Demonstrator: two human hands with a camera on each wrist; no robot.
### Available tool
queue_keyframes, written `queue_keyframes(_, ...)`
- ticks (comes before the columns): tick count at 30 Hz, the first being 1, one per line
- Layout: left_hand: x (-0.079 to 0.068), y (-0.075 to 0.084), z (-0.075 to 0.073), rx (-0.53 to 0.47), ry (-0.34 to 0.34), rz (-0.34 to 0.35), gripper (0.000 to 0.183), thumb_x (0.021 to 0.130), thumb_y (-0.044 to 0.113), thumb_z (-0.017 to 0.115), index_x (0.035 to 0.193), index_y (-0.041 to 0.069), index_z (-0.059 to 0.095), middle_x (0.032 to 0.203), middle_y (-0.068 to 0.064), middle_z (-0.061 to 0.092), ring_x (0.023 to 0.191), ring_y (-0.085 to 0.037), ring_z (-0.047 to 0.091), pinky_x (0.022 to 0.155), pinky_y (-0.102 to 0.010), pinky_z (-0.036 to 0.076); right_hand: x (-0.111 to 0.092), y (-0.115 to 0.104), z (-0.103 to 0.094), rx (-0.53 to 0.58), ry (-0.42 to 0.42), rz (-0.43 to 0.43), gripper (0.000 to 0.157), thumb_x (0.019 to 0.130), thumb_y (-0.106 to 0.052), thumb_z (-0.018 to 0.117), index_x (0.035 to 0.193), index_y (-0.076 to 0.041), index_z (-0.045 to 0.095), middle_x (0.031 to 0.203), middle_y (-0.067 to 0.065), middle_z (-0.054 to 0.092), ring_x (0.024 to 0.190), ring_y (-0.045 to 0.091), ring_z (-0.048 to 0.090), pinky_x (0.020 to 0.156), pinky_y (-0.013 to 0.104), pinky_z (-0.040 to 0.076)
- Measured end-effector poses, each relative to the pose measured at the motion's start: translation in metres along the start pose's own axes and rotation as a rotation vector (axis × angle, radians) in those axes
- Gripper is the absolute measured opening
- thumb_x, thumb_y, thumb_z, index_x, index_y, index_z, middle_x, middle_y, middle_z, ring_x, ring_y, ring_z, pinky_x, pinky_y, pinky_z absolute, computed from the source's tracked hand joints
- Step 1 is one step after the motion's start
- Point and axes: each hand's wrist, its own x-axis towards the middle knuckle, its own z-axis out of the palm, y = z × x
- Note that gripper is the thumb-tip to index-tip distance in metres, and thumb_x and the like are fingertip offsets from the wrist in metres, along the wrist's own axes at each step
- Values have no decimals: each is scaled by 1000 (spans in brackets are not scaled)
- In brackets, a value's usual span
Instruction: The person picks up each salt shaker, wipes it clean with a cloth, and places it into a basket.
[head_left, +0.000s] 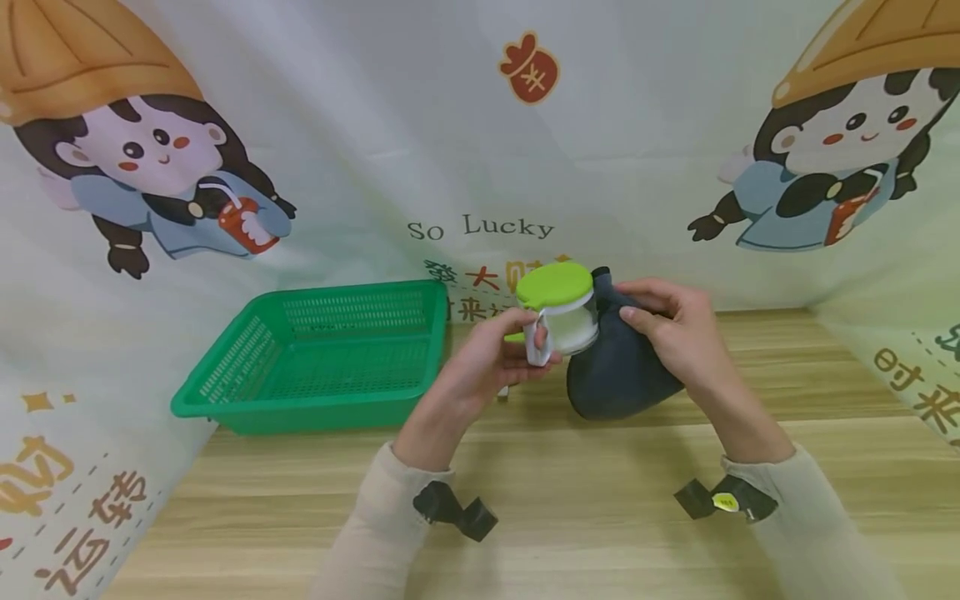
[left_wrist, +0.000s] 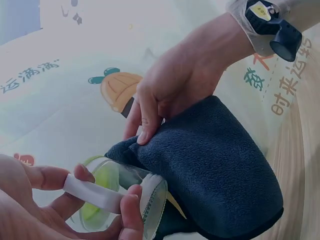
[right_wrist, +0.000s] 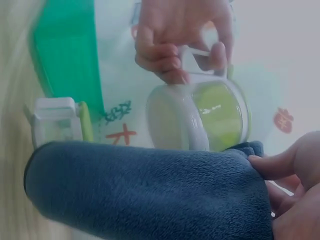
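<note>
My left hand (head_left: pixel 483 358) holds a clear seasoning jar (head_left: pixel 576 327) by its white handle (left_wrist: pixel 95 194), above the table. The jar has a bright green lid (head_left: pixel 557 285) and white contents or a white inner part; I cannot tell which. To its right, my right hand (head_left: pixel 684 332) pinches a dark blue cloth (head_left: pixel 626 379) near its upper edge. The cloth hangs down in a fold, against or very close to the jar's side. In the right wrist view the cloth covers the jar's lower edge in the picture.
A green plastic basket (head_left: pixel 315 410) with slotted walls stands on the left of the wooden table (head_left: pixel 585 517). A second jar (right_wrist: pixel 56 127) with a white handle and green lid stands near it, mostly hidden behind my left hand in the head view. A printed curtain (head_left: pixel 637 167) hangs behind.
</note>
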Motion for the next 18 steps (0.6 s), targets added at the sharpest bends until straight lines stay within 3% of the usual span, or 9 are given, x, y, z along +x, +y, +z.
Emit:
queue_keyframes(2, 0, -1, 1, 32, 2, -11, 30, 103, 27, 53, 78, 11, 60, 80, -4, 68, 83, -18, 74, 77, -29, 56, 0, 2, 3, 10, 16, 11, 32, 101, -6, 65, 132, -2, 68, 129, 22, 70, 100, -14, 62, 87, 10, 51)
queue_keyframes(7, -4, 1, 8, 103, -46, -13, 33, 102, 28, 55, 75, 10, 61, 79, -5, 71, 80, -16, 74, 74, -27, 57, 3, 8, 1, 25, 64, 40, 33, 103, -11, 64, 134, -3, 67, 117, -5, 75, 104, -10, 62, 88, 11, 51)
queue_keyframes(9, -6, 2, 11, 102, -72, -7, 33, 102, 28, 55, 74, 10, 61, 81, -6, 72, 80, -16, 74, 75, -27, 57, 4, 11, 0, 15, 66, 52, 33, 103, -11, 63, 135, -4, 67, 114, -9, 73, 103, -8, 63, 87, 11, 51)
queue_keyframes(14, -8, 1, 13, 70, -83, 8, 33, 102, 29, 56, 77, 11, 64, 79, -4, 71, 79, -15, 72, 76, -28, 56, 7, 15, 1, -20, 39, 44, 34, 102, -9, 64, 135, -3, 67, 129, 16, 72, 103, -11, 61, 89, 11, 49)
queue_keyframes(18, -7, 0, 11, 44, -27, 18, 32, 103, 29, 55, 77, 12, 64, 76, -3, 71, 78, -15, 72, 75, -28, 54, 3, 10, 1, -51, 28, 31, 32, 100, -9, 67, 132, -7, 70, 128, 17, 72, 103, -11, 62, 88, 10, 50)
